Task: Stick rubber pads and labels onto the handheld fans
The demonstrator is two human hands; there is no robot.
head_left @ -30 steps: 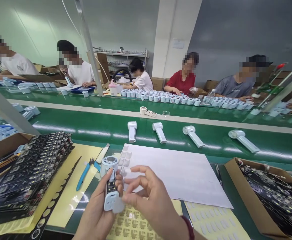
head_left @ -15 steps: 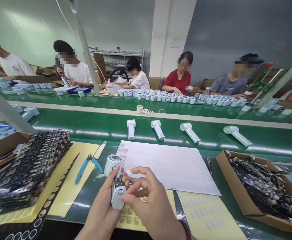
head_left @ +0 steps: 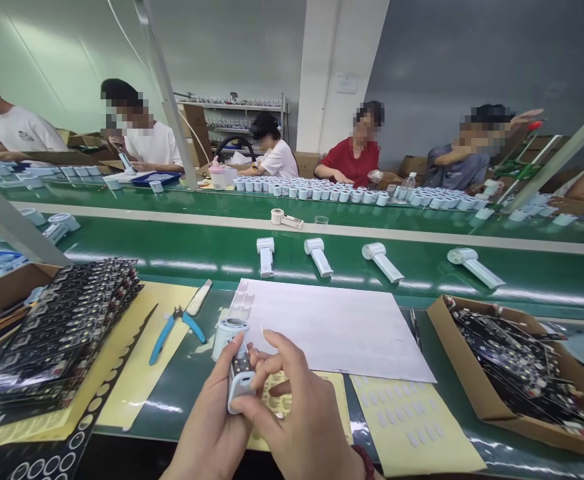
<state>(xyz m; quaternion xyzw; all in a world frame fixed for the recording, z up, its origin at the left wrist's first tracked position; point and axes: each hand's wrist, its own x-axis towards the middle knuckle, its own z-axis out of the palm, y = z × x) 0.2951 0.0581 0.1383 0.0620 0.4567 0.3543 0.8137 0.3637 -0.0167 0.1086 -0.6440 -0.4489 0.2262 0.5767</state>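
Note:
A light-blue handheld fan [head_left: 222, 341] is in my hands above the near edge of the bench, its round head pointing away from me. Its handle is uncovered on top, and a dark circuit board [head_left: 243, 361] shows inside. My left hand [head_left: 215, 407] is closed around the handle from the left, thumb along the board. My right hand [head_left: 305, 400] pinches the handle's bottom end between thumb and a bent finger. A thin whitish sliver shows by its raised index fingertip; what it is stays unclear.
Blue-handled cutters [head_left: 178, 328] and a white-handled blade [head_left: 200, 298] lie left, near stacked circuit boards [head_left: 67, 327]. A white sheet [head_left: 322, 327] lies ahead, a yellow sticker sheet [head_left: 412, 453] right, a cardboard box [head_left: 472, 400] of boards beyond. Several fans [head_left: 382, 260] lie on the green belt; co-workers sit opposite.
The fan tilts slightly and has shifted a little right. My right thumb and finger have closed around the handle's bottom end. A co-worker at the right has raised an arm.

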